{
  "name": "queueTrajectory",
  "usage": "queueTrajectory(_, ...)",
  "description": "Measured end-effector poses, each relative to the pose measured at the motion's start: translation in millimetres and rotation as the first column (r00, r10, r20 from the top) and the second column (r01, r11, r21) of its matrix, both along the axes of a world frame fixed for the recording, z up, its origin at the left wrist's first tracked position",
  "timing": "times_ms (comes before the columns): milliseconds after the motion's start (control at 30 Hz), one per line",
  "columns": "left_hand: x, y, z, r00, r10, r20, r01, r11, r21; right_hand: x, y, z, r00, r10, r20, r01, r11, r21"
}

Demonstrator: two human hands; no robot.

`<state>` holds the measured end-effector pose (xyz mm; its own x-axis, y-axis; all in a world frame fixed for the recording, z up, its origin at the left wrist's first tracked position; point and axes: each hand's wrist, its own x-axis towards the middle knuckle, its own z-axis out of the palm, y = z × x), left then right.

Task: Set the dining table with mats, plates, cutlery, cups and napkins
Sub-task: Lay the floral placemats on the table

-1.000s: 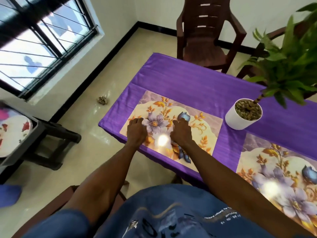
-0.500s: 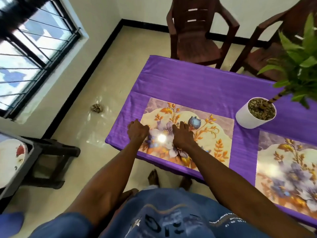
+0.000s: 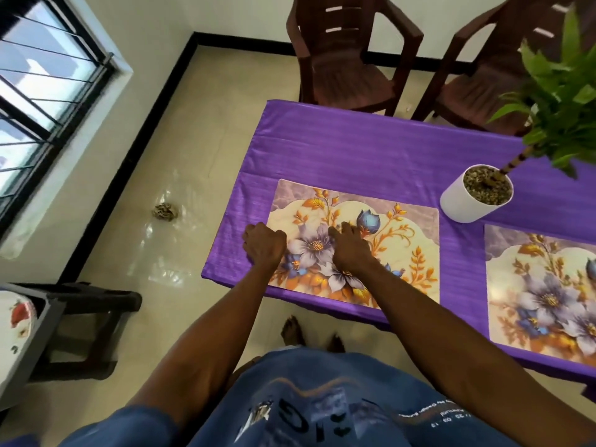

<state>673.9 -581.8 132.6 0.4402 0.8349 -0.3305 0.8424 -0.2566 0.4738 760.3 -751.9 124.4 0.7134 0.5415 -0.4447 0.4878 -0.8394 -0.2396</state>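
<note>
A floral placemat (image 3: 403, 246) lies on the purple tablecloth (image 3: 354, 150) near the table's left end. My left hand (image 3: 264, 245) sits at the mat's left edge with its fingers curled, seemingly pinching that edge. Flat on the mat's middle, my right hand (image 3: 350, 250) presses down with its fingers stretched forward. A second floral placemat (image 3: 541, 285) lies further right on the cloth, apart from both hands.
A white pot with a green plant (image 3: 474, 198) stands just behind the two mats. Two brown plastic chairs (image 3: 351, 59) are at the table's far side. A dark stool (image 3: 90, 324) carries a tray with a floral plate (image 3: 16, 324) at the left. A crumpled scrap (image 3: 166, 210) lies on the floor.
The mat has slid a little right, away from the table's left end. My left hand now sits at its left edge instead of on it. The view swung right.
</note>
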Motion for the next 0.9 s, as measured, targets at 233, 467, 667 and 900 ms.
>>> queueTrajectory(233, -3, -20, 9, 0.999, -0.024, 0.033, 0.022, 0.999, 0.043, 0, -4, -3, 1.000, -0.010, -0.015, 0.011, 0.999, 0.041)
queueTrajectory(467, -9, -48, 26, 0.965, -0.150, 0.217, 0.153, 0.988, 0.004, 0, -6, -5, 0.999, -0.013, -0.035, 0.015, 0.998, 0.057)
queueTrajectory(667, -10, -39, 28, 0.975, -0.163, 0.153, 0.166, 0.986, -0.003, -1, -8, -2, 0.999, 0.001, -0.046, 0.002, 0.999, 0.052)
queueTrajectory(900, -8, -15, 13, 0.996, -0.086, 0.004, 0.086, 0.977, -0.195, -2, -11, 0, 0.998, 0.001, -0.058, 0.002, 0.999, 0.049)
